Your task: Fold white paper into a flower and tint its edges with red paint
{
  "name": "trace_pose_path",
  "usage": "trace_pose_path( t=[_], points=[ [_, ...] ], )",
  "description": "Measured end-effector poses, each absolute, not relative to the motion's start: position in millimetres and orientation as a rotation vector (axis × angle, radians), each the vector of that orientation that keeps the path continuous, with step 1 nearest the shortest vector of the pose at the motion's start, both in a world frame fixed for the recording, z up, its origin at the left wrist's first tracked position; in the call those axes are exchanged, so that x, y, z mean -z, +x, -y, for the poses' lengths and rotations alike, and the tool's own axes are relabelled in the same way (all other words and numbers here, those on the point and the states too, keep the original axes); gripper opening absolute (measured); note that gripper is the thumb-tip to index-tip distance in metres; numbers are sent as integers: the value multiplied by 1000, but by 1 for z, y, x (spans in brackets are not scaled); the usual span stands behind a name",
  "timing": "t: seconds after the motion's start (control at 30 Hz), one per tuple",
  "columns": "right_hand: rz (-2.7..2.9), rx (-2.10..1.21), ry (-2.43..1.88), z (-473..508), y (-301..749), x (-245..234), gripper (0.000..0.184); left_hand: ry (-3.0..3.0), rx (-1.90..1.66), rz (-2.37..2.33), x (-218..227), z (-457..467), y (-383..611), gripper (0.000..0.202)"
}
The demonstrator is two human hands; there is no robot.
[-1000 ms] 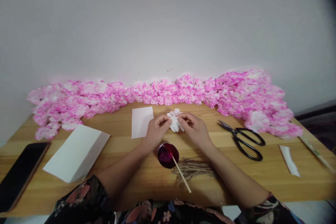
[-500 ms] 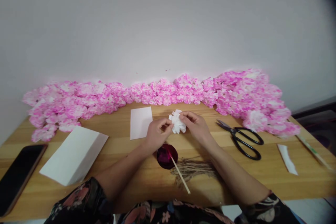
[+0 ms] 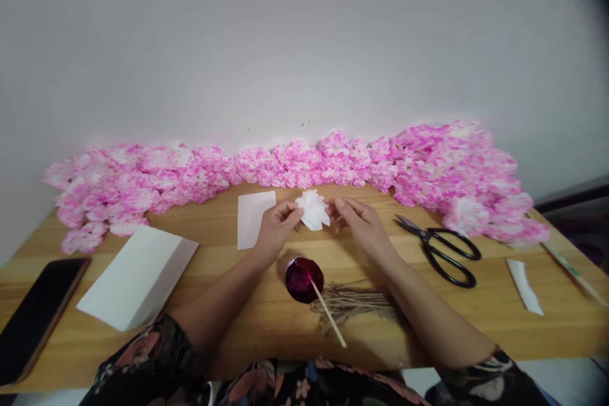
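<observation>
A ruffled white paper flower (image 3: 313,210) is held just above the table, in front of my body. The thumb and fingertips of my left hand (image 3: 278,222) pinch its left edge. My right hand (image 3: 359,221) is at the flower's right edge, its fingers loosely bent and the thumb a little apart from the petals. Whether a fingertip touches the paper there is hard to make out. Below the hands stands a small dish of dark magenta liquid (image 3: 299,285), with a thin wooden stick (image 3: 330,317) leaning out of it. A bundle of brown twine-like strands (image 3: 354,299) lies beside the dish.
Pink-and-white paper flowers (image 3: 299,165) line the wall. On the left are a phone (image 3: 40,314), a folded white card (image 3: 136,276) and a white paper sheet (image 3: 252,216). Black-handled scissors (image 3: 435,244), a white paper strip (image 3: 524,287) and a thin stick (image 3: 573,273) lie right.
The white flower has turned and shifted slightly left, showing a broader, flatter side. My right fingers have come off its petals to the right edge; my left hand keeps its pinch.
</observation>
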State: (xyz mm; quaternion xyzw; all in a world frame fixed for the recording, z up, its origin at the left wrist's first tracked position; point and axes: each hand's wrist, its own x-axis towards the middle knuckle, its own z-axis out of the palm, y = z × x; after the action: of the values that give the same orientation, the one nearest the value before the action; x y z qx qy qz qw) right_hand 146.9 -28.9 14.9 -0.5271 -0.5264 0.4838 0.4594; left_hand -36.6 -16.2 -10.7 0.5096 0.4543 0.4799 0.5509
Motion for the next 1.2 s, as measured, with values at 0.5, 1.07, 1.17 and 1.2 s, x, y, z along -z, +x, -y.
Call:
trace_pose_path(
  t=[0.5, 1.07, 1.17, 1.2],
  points=[
    [1927, -439, -1293, 38, 136, -7, 19, 1187, -1075, -1016, 9, 23, -29, 31],
    [1519, -980, -1368, 34, 134, -6, 34, 1025, -1182, -983, 10, 16, -33, 33],
    [1630, -835, -1398, 32, 139, -6, 29, 1019, -1188, -996, 11, 15, -34, 33],
    [1636, -800, -1410, 31, 142, -8, 28, 1027, -1186, -1002, 11, 15, -34, 33]
  ],
)
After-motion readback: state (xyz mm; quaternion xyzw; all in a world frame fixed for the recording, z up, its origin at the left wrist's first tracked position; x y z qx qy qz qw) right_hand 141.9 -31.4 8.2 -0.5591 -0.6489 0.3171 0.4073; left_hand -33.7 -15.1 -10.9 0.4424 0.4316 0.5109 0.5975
